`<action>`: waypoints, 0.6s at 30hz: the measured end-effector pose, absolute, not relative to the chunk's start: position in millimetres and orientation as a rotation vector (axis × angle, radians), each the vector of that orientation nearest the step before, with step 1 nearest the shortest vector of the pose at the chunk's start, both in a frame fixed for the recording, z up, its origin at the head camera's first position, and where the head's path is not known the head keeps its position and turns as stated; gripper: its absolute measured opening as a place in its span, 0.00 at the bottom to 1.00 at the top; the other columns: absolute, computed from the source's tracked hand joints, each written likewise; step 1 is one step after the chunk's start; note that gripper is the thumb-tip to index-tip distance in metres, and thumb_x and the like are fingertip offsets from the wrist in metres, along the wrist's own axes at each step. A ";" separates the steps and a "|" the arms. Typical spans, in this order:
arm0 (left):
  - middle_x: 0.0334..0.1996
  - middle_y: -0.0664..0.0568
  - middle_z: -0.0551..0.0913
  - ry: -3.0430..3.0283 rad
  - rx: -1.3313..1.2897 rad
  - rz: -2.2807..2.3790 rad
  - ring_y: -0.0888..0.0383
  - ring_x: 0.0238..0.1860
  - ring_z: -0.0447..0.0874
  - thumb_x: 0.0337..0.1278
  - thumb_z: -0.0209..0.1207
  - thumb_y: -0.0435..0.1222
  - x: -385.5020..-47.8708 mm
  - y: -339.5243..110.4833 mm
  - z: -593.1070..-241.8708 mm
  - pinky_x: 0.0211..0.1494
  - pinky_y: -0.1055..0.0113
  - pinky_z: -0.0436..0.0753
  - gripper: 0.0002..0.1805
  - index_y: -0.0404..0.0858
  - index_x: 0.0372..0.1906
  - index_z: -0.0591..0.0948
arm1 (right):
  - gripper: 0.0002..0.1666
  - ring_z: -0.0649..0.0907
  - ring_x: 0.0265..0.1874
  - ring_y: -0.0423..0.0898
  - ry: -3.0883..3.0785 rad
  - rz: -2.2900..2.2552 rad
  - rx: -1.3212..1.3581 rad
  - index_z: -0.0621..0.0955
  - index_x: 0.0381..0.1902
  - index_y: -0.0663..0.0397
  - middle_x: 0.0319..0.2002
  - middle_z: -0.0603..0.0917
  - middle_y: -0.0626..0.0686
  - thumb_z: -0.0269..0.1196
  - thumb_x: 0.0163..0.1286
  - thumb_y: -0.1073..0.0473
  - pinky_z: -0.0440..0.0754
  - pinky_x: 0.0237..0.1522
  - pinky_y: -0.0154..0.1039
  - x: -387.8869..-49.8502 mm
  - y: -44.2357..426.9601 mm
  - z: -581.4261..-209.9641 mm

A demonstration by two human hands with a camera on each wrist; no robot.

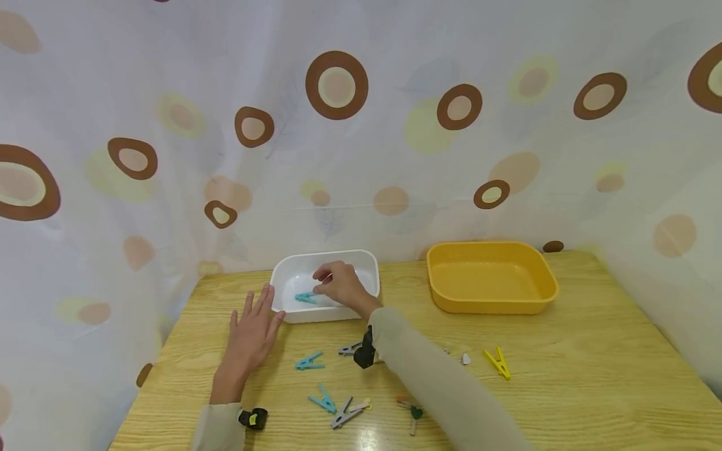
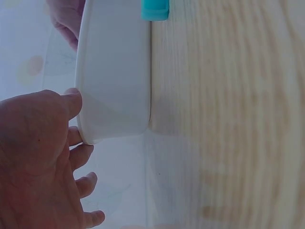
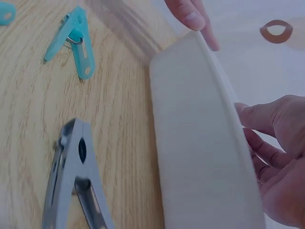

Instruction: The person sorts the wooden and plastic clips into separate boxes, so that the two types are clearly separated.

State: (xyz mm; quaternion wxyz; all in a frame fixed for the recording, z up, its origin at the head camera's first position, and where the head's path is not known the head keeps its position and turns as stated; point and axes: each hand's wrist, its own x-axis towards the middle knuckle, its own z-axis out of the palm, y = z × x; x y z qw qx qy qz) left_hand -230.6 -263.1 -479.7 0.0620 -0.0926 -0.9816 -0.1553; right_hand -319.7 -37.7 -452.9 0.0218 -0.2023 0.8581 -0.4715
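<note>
My right hand (image 1: 345, 289) is inside the white tray (image 1: 321, 316), with a gap between thumb and forefinger. Beside those fingertips, a teal clothespin (image 1: 305, 298) lies on the tray's bottom. The tray wall hides part of this hand in the right wrist view. Spread, fairly straight fingers of my left hand (image 1: 251, 337) touch the tray's near left corner; the left wrist view shows the thumb at its rim. On the table before the tray lie a teal clothespin (image 1: 309, 361) and a grey clothespin (image 3: 76, 167), partly behind my right wrist in the head view.
A yellow tray (image 1: 491, 308) stands at the back right. Nearer are another teal clothespin (image 1: 324, 399), a grey clothespin (image 1: 345, 414) and a yellow clothespin (image 1: 499, 364). Small pegs with decorations (image 1: 416, 413) lie beside my right sleeve. A patterned curtain (image 1: 395, 156) hangs behind the table.
</note>
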 end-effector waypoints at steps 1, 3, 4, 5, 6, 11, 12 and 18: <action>0.82 0.44 0.50 -2.968 -0.280 -0.464 0.34 0.80 0.44 0.83 0.38 0.53 -230.7 -263.2 -479.6 0.72 0.24 0.48 0.37 0.35 0.83 0.50 | 0.13 0.84 0.42 0.49 2.654 -1.471 -0.637 0.87 0.47 0.64 0.44 0.87 0.59 0.72 0.65 0.65 0.83 0.47 0.40 -318.2 -34.5 -450.8; 0.82 0.44 0.50 -2.967 -0.280 -0.461 0.34 0.80 0.44 0.83 0.38 0.52 -230.6 -263.7 -479.2 0.72 0.24 0.48 0.37 0.35 0.82 0.50 | 0.14 0.84 0.43 0.51 2.641 -1.489 -0.661 0.86 0.48 0.65 0.46 0.87 0.61 0.72 0.66 0.65 0.84 0.47 0.40 -314.6 -27.6 -446.3; 0.82 0.44 0.50 -2.965 -0.282 -0.461 0.33 0.80 0.44 0.84 0.37 0.52 -230.5 -263.9 -478.9 0.72 0.24 0.48 0.37 0.35 0.82 0.50 | 0.14 0.84 0.43 0.51 2.638 -1.495 -0.676 0.86 0.49 0.66 0.46 0.87 0.61 0.71 0.67 0.65 0.84 0.47 0.40 -312.6 -24.1 -444.0; 0.82 0.44 0.50 -2.963 -0.283 -0.461 0.33 0.80 0.45 0.84 0.37 0.52 -230.3 -264.2 -478.6 0.72 0.24 0.48 0.37 0.35 0.82 0.50 | 0.15 0.84 0.43 0.51 2.640 -1.497 -0.693 0.86 0.49 0.66 0.47 0.87 0.61 0.71 0.67 0.65 0.84 0.47 0.40 -310.6 -20.7 -441.8; 0.82 0.44 0.50 -2.962 -0.285 -0.463 0.33 0.80 0.45 0.84 0.38 0.52 -229.9 -264.3 -478.0 0.72 0.24 0.48 0.36 0.34 0.82 0.50 | 0.15 0.84 0.43 0.52 2.643 -1.499 -0.710 0.86 0.49 0.66 0.47 0.87 0.62 0.71 0.67 0.65 0.84 0.46 0.40 -308.5 -17.1 -439.8; 0.82 0.42 0.50 -2.962 -0.291 -0.484 0.33 0.80 0.43 0.84 0.38 0.51 -227.8 -264.0 -476.3 0.72 0.24 0.47 0.36 0.34 0.82 0.50 | 0.14 0.85 0.42 0.51 2.682 -1.505 -0.802 0.86 0.49 0.63 0.47 0.87 0.60 0.72 0.67 0.63 0.84 0.46 0.40 -295.9 2.1 -431.1; 0.82 0.42 0.50 -2.964 -0.291 -0.488 0.33 0.80 0.43 0.84 0.38 0.51 -227.5 -263.7 -476.0 0.72 0.24 0.47 0.36 0.33 0.82 0.50 | 0.14 0.85 0.42 0.50 2.689 -1.512 -0.813 0.86 0.48 0.62 0.47 0.87 0.59 0.72 0.67 0.63 0.85 0.46 0.40 -292.8 6.3 -429.5; 0.82 0.41 0.49 -2.975 -0.295 -0.494 0.33 0.80 0.41 0.84 0.37 0.51 -227.3 -260.7 -474.4 0.72 0.24 0.47 0.36 0.33 0.82 0.49 | 0.14 0.85 0.42 0.49 2.715 -1.562 -0.819 0.86 0.48 0.58 0.45 0.87 0.56 0.73 0.66 0.63 0.85 0.47 0.44 -272.3 32.0 -422.6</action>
